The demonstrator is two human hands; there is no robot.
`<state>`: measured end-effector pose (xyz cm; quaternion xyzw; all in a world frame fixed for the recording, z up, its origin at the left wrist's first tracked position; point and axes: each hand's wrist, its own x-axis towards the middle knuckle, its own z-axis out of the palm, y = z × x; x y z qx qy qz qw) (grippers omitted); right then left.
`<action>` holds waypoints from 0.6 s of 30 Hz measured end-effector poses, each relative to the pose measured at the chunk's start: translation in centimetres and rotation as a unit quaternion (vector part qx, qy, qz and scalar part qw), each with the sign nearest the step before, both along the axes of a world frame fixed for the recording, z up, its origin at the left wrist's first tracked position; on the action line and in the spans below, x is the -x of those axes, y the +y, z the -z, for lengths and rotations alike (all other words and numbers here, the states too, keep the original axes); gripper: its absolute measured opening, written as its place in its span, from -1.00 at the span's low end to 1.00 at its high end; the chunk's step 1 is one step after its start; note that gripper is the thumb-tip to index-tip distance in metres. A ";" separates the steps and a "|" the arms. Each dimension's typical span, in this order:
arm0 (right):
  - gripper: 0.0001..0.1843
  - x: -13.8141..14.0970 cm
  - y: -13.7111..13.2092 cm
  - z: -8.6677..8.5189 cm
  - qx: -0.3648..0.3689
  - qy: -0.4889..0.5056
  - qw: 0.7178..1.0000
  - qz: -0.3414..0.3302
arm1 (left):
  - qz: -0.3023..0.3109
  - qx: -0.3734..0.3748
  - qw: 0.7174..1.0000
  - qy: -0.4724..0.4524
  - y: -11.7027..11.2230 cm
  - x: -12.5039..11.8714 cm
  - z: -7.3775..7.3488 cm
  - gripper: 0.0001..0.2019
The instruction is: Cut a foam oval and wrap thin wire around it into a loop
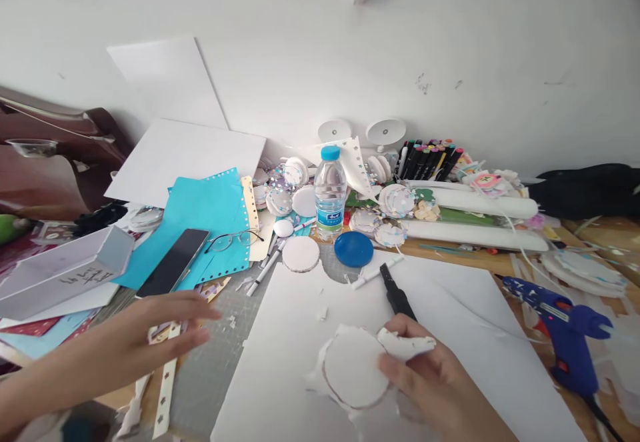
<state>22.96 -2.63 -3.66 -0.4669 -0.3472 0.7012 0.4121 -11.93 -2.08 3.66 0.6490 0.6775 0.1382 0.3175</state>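
My right hand (430,379) pinches a white foam disc (353,369) with ragged cut edges and also grips a black craft knife (397,292), blade end pointing away. A torn white scrap (407,344) sits against my thumb. The disc lies over a large white foam sheet (465,309). My left hand (135,342) hovers with fingers stretched flat and apart above the grey cutting mat (215,375) and a punched paper strip (167,382), holding nothing.
A water bottle (329,194), blue lid (353,249), white disc (301,254), pens, phone (173,263) on cyan paper, glasses (233,239), grey box (60,275), markers (427,159), white rolls (475,235) and a blue glue gun (565,332) crowd the table.
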 end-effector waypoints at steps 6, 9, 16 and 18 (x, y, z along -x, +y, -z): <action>-0.52 3.0 0.6 -0.4 -0.041 0.030 0.999 -0.008 | 0.205 0.017 0.960 -0.189 3.2 -10.6 2.7 -0.63; -0.56 2.9 1.2 -0.3 -0.067 0.014 0.997 -0.030 | 0.230 0.107 0.905 -0.342 4.4 -12.6 4.9 -0.66; -0.58 1.4 1.4 0.7 -0.089 -0.066 0.992 -0.064 | 0.194 0.189 0.849 -0.455 5.2 -12.6 7.4 -0.61; -0.58 1.4 1.0 0.4 -0.097 -0.068 0.991 -0.061 | 0.182 0.196 0.843 -0.466 4.7 -12.7 7.3 -0.60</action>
